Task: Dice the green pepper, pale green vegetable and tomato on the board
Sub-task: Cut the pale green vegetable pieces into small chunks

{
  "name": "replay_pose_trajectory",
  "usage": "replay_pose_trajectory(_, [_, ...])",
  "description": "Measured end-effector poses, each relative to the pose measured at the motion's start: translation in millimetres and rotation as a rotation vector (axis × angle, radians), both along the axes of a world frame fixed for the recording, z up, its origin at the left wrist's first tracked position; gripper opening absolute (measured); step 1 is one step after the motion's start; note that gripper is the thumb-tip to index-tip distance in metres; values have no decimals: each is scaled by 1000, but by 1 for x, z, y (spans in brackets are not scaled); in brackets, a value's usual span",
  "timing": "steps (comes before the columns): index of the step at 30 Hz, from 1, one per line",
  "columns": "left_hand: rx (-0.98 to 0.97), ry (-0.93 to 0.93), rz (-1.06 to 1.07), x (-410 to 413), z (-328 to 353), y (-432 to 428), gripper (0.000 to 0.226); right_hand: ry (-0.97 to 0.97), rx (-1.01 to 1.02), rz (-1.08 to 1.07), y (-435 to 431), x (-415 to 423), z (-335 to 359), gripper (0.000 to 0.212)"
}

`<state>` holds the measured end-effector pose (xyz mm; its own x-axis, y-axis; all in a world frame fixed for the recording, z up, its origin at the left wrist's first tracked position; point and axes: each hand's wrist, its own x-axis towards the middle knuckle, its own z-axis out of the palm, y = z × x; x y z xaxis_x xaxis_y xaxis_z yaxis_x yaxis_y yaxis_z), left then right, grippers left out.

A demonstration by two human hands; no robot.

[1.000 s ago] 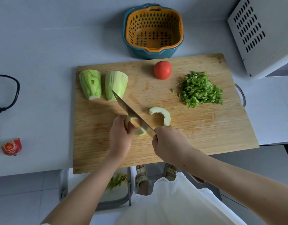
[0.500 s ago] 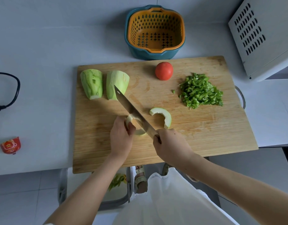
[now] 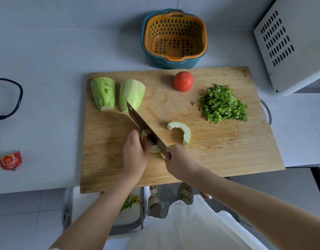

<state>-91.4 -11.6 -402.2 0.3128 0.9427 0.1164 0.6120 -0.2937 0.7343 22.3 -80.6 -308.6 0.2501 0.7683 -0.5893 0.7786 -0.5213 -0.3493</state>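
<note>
The left hand [image 3: 135, 156] holds the pale green slice [image 3: 154, 148]; the right hand [image 3: 180, 161] grips the knife [image 3: 144, 126], blade crossing the slice diagonally, tip far-left, handle near-right.

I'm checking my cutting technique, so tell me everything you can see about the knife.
The knife has a broad grey metal blade running diagonally, its tip pointing away toward a pale half. Its handle is hidden in the right hand, which grips it. The blade crosses a pale slice that the left hand holds on the board.
</note>
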Motion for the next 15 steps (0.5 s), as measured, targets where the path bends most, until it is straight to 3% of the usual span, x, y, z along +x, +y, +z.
replay_pose_trajectory(7, [-18, -12, 7, 1, -3, 1, 10, -1, 97, -4, -11, 2, 6, 36])
replay_pose_trajectory(15, [-59, 23, 8, 0, -2, 1, 12, -43, 33, 65, -11, 4, 24, 36])
